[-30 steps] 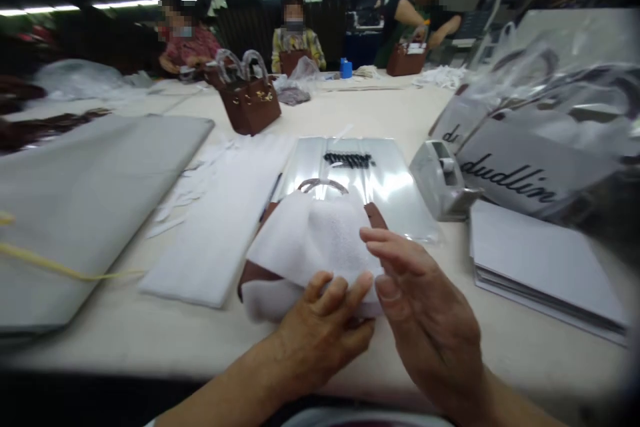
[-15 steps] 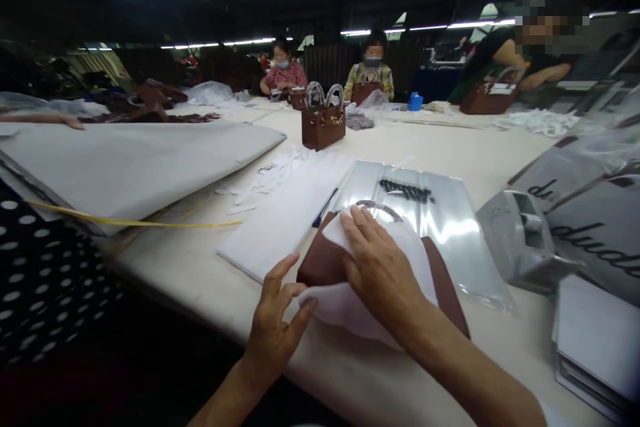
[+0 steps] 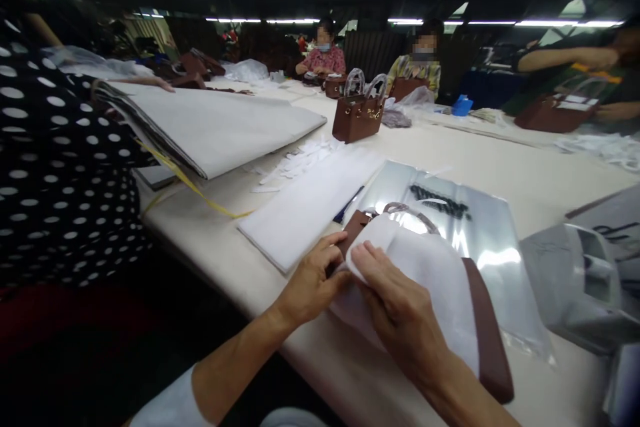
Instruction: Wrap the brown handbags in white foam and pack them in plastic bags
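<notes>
Matt white cloth (image 3: 425,273), glossy plastic bag (image 3: 480,240)

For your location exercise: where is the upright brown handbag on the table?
In the head view, the upright brown handbag stands centre-far on the table, right of the grey paper stack.

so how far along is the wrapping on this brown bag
Partly done. White wrapping sheet already drapes over most of the flat-lying brown bag. In hand: left hand and right hand pinch the sheet at the bag's near corner. Left: the bag's right edge and handle remain uncovered; clear plastic sleeve lies unused beneath.
</notes>
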{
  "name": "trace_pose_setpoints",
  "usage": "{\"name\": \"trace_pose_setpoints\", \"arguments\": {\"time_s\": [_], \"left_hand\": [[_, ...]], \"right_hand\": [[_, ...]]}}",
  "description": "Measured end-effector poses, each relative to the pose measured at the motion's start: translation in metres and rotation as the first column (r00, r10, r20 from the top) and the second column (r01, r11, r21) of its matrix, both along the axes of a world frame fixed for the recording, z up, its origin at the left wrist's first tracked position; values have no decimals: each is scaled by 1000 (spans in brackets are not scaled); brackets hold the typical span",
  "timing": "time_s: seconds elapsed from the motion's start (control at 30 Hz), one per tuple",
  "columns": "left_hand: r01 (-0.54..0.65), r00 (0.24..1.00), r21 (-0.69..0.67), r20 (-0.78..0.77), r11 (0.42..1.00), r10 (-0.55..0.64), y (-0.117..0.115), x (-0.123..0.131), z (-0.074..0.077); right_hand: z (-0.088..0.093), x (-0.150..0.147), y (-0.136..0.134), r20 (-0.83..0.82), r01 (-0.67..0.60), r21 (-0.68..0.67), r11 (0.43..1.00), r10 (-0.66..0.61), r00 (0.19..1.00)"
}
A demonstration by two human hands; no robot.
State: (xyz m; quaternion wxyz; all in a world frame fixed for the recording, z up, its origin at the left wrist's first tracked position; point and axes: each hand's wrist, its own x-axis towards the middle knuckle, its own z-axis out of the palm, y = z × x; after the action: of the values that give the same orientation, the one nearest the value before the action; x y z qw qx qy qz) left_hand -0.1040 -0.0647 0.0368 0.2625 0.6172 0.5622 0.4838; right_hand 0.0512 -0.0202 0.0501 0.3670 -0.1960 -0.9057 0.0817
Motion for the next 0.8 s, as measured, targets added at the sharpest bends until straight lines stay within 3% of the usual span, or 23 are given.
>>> {"name": "trace_pose_setpoints", "arguments": {"time_s": [0.17,0.27,0.4,0.5,0.8], "left_hand": [[37,999,-58,13,998,-36,6,-8,-3],[19,1000,-38,-7,999,-19,6,-6,-9],[-118,993,72,19,990,117,3,6,-22],[-206,973,31,112,978,201,4,11,-26],[-36,924,-228,363,973,119,21,0,-21]], "right_hand": [[-8,4,0,163,-121,188,975,91,982],[-12,7,2,213,-147,235,961,97,972],[-16,7,1,219,-148,244,959,94,971],[-19,6,-1,212,-138,237,962,87,973],[-19,3,-6,316,-155,254,955,70,946]]}}
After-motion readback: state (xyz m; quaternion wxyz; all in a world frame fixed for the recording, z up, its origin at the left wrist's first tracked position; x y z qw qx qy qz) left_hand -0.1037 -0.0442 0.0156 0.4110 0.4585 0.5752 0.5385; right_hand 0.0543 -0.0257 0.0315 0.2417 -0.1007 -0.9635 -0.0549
